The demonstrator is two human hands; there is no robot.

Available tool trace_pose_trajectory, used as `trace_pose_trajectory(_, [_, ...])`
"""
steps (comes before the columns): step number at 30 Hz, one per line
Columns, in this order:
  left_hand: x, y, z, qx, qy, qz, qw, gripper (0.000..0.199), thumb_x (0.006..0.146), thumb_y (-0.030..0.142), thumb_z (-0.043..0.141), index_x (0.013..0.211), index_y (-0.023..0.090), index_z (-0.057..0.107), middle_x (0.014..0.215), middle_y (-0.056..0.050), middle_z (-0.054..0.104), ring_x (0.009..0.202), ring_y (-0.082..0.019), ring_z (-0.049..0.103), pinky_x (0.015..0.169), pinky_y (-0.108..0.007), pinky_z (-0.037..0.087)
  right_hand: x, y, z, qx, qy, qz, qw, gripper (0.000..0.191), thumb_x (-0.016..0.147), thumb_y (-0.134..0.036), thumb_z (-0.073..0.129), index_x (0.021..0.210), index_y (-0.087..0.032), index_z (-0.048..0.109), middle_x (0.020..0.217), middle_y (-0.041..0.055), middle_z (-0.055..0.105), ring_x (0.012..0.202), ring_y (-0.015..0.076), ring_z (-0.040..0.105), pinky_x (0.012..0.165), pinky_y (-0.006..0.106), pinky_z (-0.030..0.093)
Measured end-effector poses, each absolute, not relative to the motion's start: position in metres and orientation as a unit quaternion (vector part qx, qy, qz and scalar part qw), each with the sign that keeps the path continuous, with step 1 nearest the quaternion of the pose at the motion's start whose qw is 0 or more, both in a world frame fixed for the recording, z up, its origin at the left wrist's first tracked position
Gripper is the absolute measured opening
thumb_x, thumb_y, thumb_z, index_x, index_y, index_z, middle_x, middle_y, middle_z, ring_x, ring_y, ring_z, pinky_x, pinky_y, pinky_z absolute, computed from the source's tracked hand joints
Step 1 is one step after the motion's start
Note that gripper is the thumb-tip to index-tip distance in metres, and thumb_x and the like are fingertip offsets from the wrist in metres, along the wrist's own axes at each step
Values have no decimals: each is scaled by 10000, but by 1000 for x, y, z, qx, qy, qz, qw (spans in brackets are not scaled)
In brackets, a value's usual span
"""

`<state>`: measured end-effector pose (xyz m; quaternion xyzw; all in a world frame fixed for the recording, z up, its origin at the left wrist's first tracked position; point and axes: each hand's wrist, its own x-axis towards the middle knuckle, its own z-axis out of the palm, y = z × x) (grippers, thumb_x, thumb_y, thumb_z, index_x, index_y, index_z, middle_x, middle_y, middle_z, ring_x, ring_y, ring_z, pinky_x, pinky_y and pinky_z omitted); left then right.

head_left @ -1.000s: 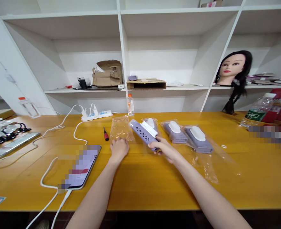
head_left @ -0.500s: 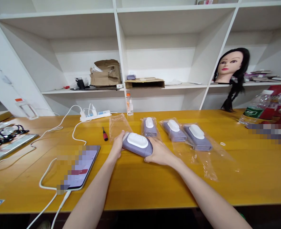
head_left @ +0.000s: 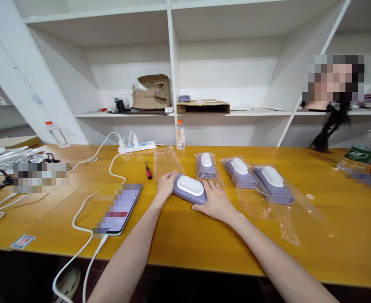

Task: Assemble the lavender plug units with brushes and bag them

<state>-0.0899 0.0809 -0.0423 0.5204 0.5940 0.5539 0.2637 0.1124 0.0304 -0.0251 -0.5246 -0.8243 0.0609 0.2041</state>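
A purple device (head_left: 185, 195) with a white cap (head_left: 190, 185) lay on a yellow wooden table (head_left: 204, 256), cap facing up, between the person's hands. The left hand (head_left: 165, 186) was curved against the device's left end, and the right hand (head_left: 215, 202) lay against its right end, fingers reaching onto the purple body. Neither looked tightly clenched, but I could not tell whether they were gripping it or only resting on it. Just behind the device lay an empty bag (head_left: 165, 162), and three bagged devices (head_left: 239, 172) sat in a row to the right, with loose film (head_left: 283, 221) spreading toward the person. A screwdriver (head_left: 148, 170) lay just beyond the left hand, and a phone (head_left: 119, 208) with its cable (head_left: 72, 219) lay farther left. The main risks were a smooth casing slipping under light contact, or a sideways slide knocking the nearest bagged device or the screwdriver. Film caught under a wrist could also drag the row out of place. A second earlier, the device had been in the right hand alone, dotted underside showing, while the left hand lay on the table. Now it was cap up, with both hands on it.
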Motion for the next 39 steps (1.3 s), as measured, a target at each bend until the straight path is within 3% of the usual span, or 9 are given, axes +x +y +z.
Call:
trace_pose_trajectory(17, [-91, 78, -25, 514, 578, 579, 257, 363, 734, 465, 511, 591, 168, 663, 626, -38, 666, 698, -220, 591, 676, -288, 408, 110, 25, 5, -503, -836, 22, 216, 677, 596, -452, 692, 1163, -174, 446, 1103, 115, 509, 1083, 318, 426, 893, 428, 349])
trace_pose_trajectory(27, [-92, 80, -25, 476, 605, 594, 234, 338, 732, 450, 521, 662, 170, 698, 703, -81, 700, 752, -248, 617, 721, -319, 429, 114, 21, 11, -493, -842, -5, 217, 609, 615, -398, 672, 1139, -174, 456, 1073, 122, 513, 1048, 321, 434, 855, 424, 369])
trace_pose_trajectory(31, [-110, 83, -29, 428, 634, 613, 200, 375, 800, 427, 428, 861, 177, 701, 805, -98, 706, 839, -254, 622, 785, -351, 425, 122, 21, 16, -508, -833, -48, 215, 666, 623, -378, 660, 1211, -173, 424, 1090, 129, 509, 1023, 340, 436, 810, 422, 384])
trace_pose_trajectory(35, [-114, 86, -31, 449, 631, 610, 166, 280, 763, 389, 519, 905, 232, 702, 957, -86, 698, 1002, -255, 579, 907, -353, 369, 130, 26, 20, -506, -832, -24, 227, 711, 600, -424, 682, 1221, -187, 431, 1084, 105, 517, 1015, 320, 458, 850, 409, 370])
trace_pose_trajectory(39, [-108, 90, -37, 497, 611, 594, 164, 321, 725, 372, 587, 986, 218, 693, 968, -102, 693, 983, -255, 590, 927, -362, 366, 139, 30, 21, -481, -848, 18, 223, 692, 583, -414, 708, 1193, -201, 459, 1128, 96, 512, 1069, 302, 459, 881, 394, 363])
